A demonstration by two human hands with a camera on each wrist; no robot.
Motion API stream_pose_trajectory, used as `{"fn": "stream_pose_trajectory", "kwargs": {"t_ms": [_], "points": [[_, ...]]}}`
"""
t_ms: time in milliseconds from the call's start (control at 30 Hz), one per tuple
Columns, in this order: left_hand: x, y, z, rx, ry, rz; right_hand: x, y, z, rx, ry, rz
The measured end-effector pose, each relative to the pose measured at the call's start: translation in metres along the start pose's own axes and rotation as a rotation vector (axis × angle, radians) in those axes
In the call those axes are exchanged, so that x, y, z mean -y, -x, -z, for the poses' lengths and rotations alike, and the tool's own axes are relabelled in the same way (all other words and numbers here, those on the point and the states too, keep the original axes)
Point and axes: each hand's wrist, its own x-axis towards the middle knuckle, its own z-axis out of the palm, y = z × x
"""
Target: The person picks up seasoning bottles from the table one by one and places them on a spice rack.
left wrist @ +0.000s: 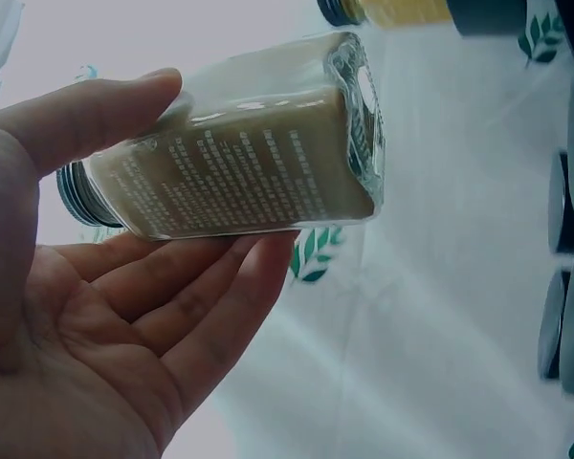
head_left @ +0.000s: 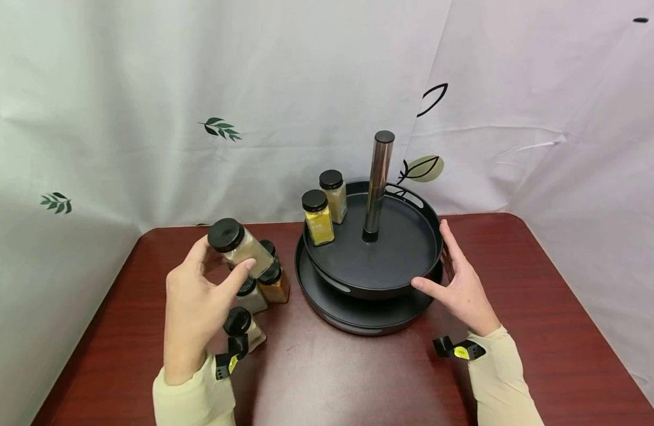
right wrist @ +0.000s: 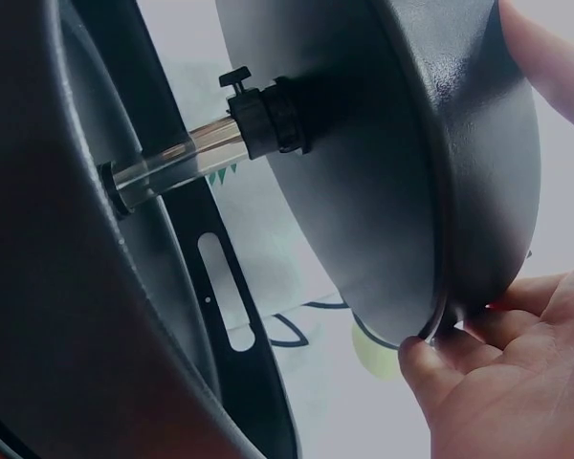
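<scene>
In the head view my left hand point(head_left: 196, 302) holds a glass spice jar point(head_left: 252, 254) of beige powder, pinched between thumb and fingers. The jar is tilted, with its black lid up and to the left, above other jars on the table. Printed text shows on its side in the left wrist view. My right hand point(head_left: 460, 290) grips the rim of the upper tray of a black two-tier rack point(head_left: 401, 254), thumb at the front and fingers along the right side. On that tray stand a yellow spice jar point(head_left: 319, 222) and a beige spice jar point(head_left: 334, 198).
Several black-lidded jars stand left of the rack, among them a reddish-orange one point(head_left: 275, 287) and a pale one point(head_left: 255, 331). The rack's metal post point(head_left: 378, 183) rises above the upper tray. Below is a wider lower tray point(head_left: 359, 319). A white curtain point(head_left: 306, 89) hangs behind the table.
</scene>
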Motion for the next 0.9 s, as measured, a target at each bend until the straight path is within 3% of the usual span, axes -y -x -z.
{"fn": "stream_pose_trajectory", "kwargs": {"t_ms": [433,900], "points": [[-0.020,-0.013,-0.036,0.047,0.110,-0.090,0.000,0.000,0.000,0.001,0.006,0.002],[-0.027,-0.020,-0.067,0.078,0.136,-0.101,-0.001,0.000,-0.001,0.000,-0.003,0.010]]}}
